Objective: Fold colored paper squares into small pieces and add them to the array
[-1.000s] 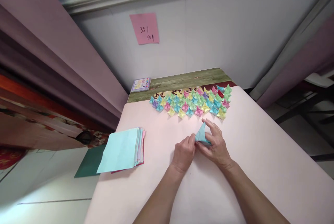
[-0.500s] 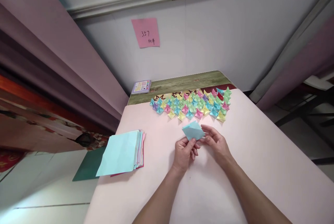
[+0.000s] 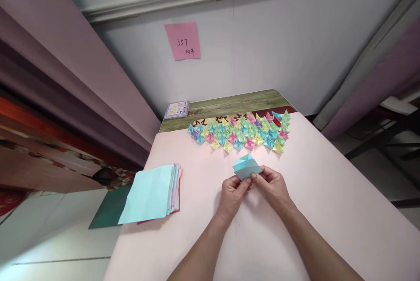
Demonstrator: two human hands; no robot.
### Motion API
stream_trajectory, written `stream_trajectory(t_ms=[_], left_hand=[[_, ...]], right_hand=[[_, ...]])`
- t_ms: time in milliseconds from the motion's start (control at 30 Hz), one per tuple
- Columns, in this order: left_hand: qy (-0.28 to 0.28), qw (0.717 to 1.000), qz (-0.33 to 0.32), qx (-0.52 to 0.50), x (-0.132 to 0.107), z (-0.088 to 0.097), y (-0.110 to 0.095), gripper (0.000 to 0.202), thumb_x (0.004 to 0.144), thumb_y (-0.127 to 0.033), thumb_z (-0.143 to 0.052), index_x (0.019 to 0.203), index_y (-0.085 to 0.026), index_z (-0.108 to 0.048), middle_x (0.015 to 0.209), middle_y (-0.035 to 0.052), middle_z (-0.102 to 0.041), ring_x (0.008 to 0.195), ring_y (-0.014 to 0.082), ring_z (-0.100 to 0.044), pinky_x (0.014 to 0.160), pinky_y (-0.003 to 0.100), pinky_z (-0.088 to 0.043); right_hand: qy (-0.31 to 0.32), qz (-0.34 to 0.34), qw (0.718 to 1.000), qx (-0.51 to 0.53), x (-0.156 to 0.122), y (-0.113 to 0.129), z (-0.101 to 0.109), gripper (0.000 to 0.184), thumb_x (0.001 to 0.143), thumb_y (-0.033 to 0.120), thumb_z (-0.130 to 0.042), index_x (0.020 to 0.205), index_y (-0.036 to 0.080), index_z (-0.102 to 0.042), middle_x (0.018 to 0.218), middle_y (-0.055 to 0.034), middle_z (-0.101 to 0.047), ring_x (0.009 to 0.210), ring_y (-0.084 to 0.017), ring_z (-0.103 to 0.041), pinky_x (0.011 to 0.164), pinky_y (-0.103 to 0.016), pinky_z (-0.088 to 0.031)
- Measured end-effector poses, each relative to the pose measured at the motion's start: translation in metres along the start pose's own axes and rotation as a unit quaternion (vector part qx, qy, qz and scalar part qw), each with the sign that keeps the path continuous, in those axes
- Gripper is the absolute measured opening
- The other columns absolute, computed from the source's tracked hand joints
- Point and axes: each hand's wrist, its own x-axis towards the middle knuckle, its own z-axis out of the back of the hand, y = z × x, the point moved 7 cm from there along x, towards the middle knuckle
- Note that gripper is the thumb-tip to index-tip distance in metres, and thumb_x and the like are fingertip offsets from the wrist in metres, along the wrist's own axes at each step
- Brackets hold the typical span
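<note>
A light blue folded paper [image 3: 246, 169] is held above the table, its upper layers parted a little. My left hand [image 3: 232, 193] pinches its lower edge between thumb and fingers. On the paper's right side, my right hand [image 3: 271, 185] grips it too, thumb in front and fingers partly hidden behind. Just beyond my hands lie many small folded paper pieces [image 3: 232, 137] in blue, green, yellow, pink and purple, set close together in rows.
To the left, a stack of square paper sheets [image 3: 149, 193] with light blue on top rests at the edge of the pale tabletop [image 3: 197, 246]. A small pile of printed cards [image 3: 177, 109] sits at the back left. Behind the table stands a wall with a pink note [image 3: 183, 41].
My right hand has closed onto the paper's right side, where its fingers were more spread before. The paper has turned slightly, and its top layers now stand apart.
</note>
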Motion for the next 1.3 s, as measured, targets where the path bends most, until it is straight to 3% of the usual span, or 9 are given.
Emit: stream_trajectory(t_ms=[167,233,333,433,533,667,867,1000,1300], left_hand=[[-0.029,0.998,0.028,-0.050,0.002,0.006,0.002,0.028,0.071,-0.036,-0.080,0.081,-0.012,-0.073,0.072,0.0058,-0.072,0.064,0.0153,-0.065,0.067,0.027,-0.053],[-0.052,0.995,0.047,-0.073,0.002,0.008,0.004,0.029,0.067,-0.036,-0.082,0.076,-0.011,-0.071,0.067,0.0061,-0.071,0.061,0.0165,-0.066,0.066,0.029,-0.055],[-0.069,0.992,0.065,-0.078,0.001,0.009,0.005,0.032,0.066,-0.039,-0.083,0.073,-0.011,-0.069,0.065,0.0062,-0.071,0.053,0.0159,-0.065,0.058,0.029,-0.055],[-0.063,0.994,0.069,-0.050,-0.001,0.006,0.005,0.032,0.067,-0.040,-0.081,0.073,-0.011,-0.069,0.064,0.0045,-0.069,0.047,0.0134,-0.061,0.049,0.026,-0.053],[-0.031,0.998,0.051,-0.018,-0.001,0.001,0.001,0.028,0.070,-0.039,-0.079,0.072,-0.013,-0.070,0.065,0.0024,-0.067,0.049,0.0118,-0.060,0.049,0.024,-0.052],[-0.004,1.000,0.027,0.001,-0.001,-0.002,-0.001,0.022,0.074,-0.036,-0.075,0.074,-0.014,-0.072,0.070,0.0022,-0.068,0.058,0.0124,-0.061,0.057,0.025,-0.055],[-0.010,0.999,0.039,-0.024,0.000,0.000,0.008,0.025,0.073,-0.038,-0.077,0.080,-0.015,-0.073,0.073,0.0030,-0.070,0.064,0.0145,-0.064,0.065,0.028,-0.056],[-0.015,0.999,0.023,-0.033,0.002,0.002,0.008,0.023,0.073,-0.036,-0.077,0.078,-0.015,-0.071,0.070,0.0013,-0.068,0.065,0.0146,-0.063,0.068,0.028,-0.055],[0.017,1.000,0.001,0.002,-0.001,-0.005,-0.001,0.024,0.077,-0.037,-0.073,0.081,-0.014,-0.070,0.072,0.0032,-0.068,0.068,0.0157,-0.062,0.069,0.028,-0.053]], right_hand=[[-0.016,0.020,0.999,-0.045,-0.001,0.002,0.002,0.031,0.079,0.047,-0.073,0.074,0.018,-0.064,0.065,-0.0002,-0.062,0.059,-0.014,-0.058,0.056,-0.025,-0.048],[-0.019,0.039,0.996,-0.081,-0.002,0.004,0.001,0.029,0.080,0.046,-0.072,0.081,0.018,-0.066,0.070,-0.0012,-0.064,0.061,-0.015,-0.060,0.058,-0.027,-0.050],[-0.071,0.109,0.979,-0.158,-0.004,0.016,0.006,0.045,0.079,0.043,-0.073,0.117,0.023,-0.062,0.109,-0.0079,-0.066,0.086,-0.021,-0.066,0.073,-0.033,-0.056],[-0.099,0.193,0.948,-0.232,-0.009,0.031,0.006,0.062,0.079,0.040,-0.073,0.136,0.029,-0.050,0.140,-0.0109,-0.048,0.120,-0.028,-0.055,0.091,-0.043,-0.054],[-0.103,0.244,0.927,-0.267,-0.012,0.041,0.004,0.050,0.083,0.037,-0.069,0.131,0.030,-0.056,0.145,-0.0098,-0.043,0.131,-0.031,-0.046,0.102,-0.051,-0.047],[-0.112,0.273,0.916,-0.272,-0.016,0.047,0.004,0.033,0.085,0.032,-0.067,0.118,0.029,-0.065,0.145,-0.0086,-0.041,0.128,-0.031,-0.049,0.106,-0.053,-0.043],[-0.156,0.271,0.913,-0.263,-0.019,0.053,0.007,0.061,0.078,0.036,-0.074,0.134,0.028,-0.049,0.149,-0.0118,-0.036,0.136,-0.033,-0.039,0.105,-0.054,-0.043],[-0.149,0.290,0.901,-0.286,-0.020,0.055,0.005,0.037,0.077,0.035,-0.076,0.110,0.025,-0.061,0.147,-0.0106,-0.038,0.134,-0.033,-0.041,0.110,-0.057,-0.035],[-0.100,0.288,0.912,-0.275,-0.016,0.043,0.002,0.015,0.081,0.026,-0.069,0.096,0.025,-0.070,0.146,-0.0084,-0.045,0.134,-0.033,-0.043,0.106,-0.055,-0.041]])
